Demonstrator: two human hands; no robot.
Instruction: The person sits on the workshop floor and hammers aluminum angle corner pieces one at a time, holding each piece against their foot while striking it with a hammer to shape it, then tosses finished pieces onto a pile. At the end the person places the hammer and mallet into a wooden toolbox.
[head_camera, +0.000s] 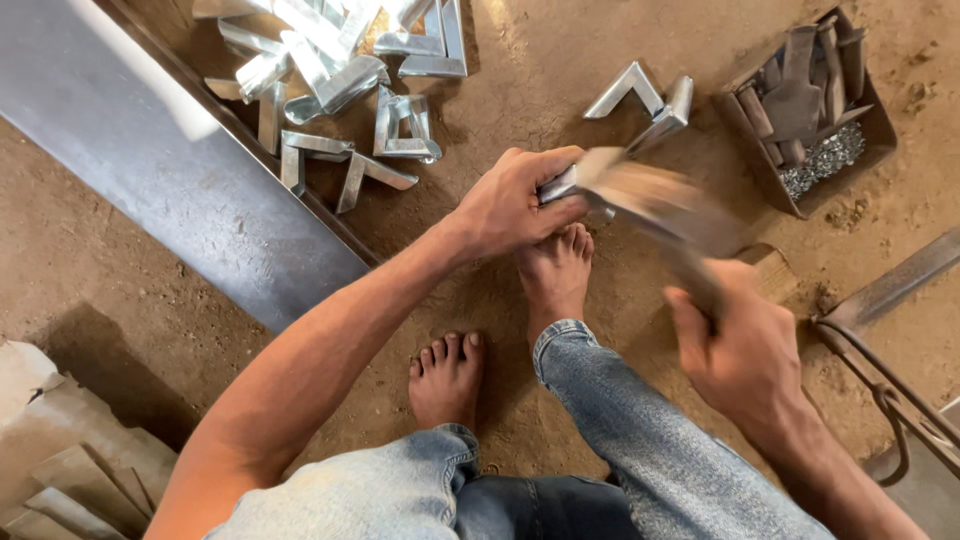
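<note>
Nearest us, two knees in pale blue jeans (600, 420), and below them two bare feet (447, 378) planted on the dusty earth floor (560, 60). The person is squatting right over the work.

Up from the lower right comes the right hand (742, 350), fist wrapped tight round the handle of a hammer (660, 205). The head end is a brown blur in motion, so I can't make out its shape or whether it is touching the metal.

Just beyond the toes, the left hand (510, 205) is clenched around a shiny metal angle piece (558, 186), pinning it low to the ground right in front of the forward foot. Only a short bright end shows past the fingers, the rest is under the palm and the blur.

A little farther on, two more bent angle brackets (640, 98) lie loose on the dirt, close to the work. To the right of them sits an open rusty tray (868, 135) holding dark iron tools and a heap of small silvery bits, too small to tell what.

On the left, a long flat grey steel beam (170, 170) runs diagonally across the floor. Past its far edge, at the top, there's a jumbled pile of bright brackets (330, 70), many of them, stacked every which way.
</note>
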